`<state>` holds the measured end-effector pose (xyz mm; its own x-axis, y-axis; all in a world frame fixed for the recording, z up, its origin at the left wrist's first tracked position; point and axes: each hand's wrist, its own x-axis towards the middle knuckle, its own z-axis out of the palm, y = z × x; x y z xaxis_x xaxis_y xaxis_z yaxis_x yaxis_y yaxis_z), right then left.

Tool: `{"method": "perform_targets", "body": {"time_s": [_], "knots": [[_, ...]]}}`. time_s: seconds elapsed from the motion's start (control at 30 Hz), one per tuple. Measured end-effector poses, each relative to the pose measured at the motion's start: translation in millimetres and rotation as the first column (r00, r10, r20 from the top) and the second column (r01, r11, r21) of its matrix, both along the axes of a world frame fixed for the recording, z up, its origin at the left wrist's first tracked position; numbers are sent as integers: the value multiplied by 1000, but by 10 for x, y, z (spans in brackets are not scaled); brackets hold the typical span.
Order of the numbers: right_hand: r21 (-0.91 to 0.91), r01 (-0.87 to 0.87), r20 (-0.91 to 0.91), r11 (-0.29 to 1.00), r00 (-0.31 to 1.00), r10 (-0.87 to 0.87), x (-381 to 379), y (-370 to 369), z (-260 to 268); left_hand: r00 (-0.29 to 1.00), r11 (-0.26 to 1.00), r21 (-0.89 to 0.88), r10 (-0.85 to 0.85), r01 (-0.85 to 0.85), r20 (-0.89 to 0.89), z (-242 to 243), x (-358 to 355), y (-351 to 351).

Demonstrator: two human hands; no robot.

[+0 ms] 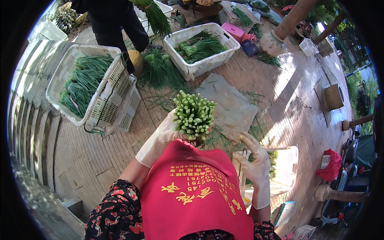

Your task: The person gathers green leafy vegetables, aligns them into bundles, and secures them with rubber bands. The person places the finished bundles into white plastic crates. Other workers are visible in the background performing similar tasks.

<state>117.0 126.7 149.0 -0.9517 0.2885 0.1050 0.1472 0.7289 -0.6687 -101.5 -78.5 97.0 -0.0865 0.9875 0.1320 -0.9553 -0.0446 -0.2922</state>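
Note:
My left hand point(160, 136), in a white glove, grips a thick bunch of green vegetable stems point(193, 115) with the cut ends facing up at me. The hand is wrapped around the bunch's left side, above the red apron point(192, 192) with yellow writing. My right hand point(255, 162), also gloved, is apart from the bunch on the right, fingers spread and holding nothing. Behind that hand stands a white plastic crate point(289, 180) with more green stems point(273, 162). On the floor ahead lie several bundles of greens point(162, 70).
White crates of bundled greens stand at left point(109, 93) and ahead point(207, 64). A grey sheet point(229, 103) lies on the paved floor. Another person point(111, 33) stands ahead near a hanging bunch point(156, 18). A pink stool point(232, 30) and wooden posts point(292, 21) are beyond.

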Motion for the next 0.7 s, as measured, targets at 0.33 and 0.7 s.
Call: {"method": "perform_targets", "body": {"time_s": [0.33, 0.7], "knots": [[-416, -62, -368, 907, 924, -105, -542, -327, 64, 789, 923, -175, 181, -342, -588, -232, 206, 122], [47, -70, -384, 996, 919, 83, -714, -215, 77, 322, 848, -139, 39, -512, -946, -94, 402, -194]]}}
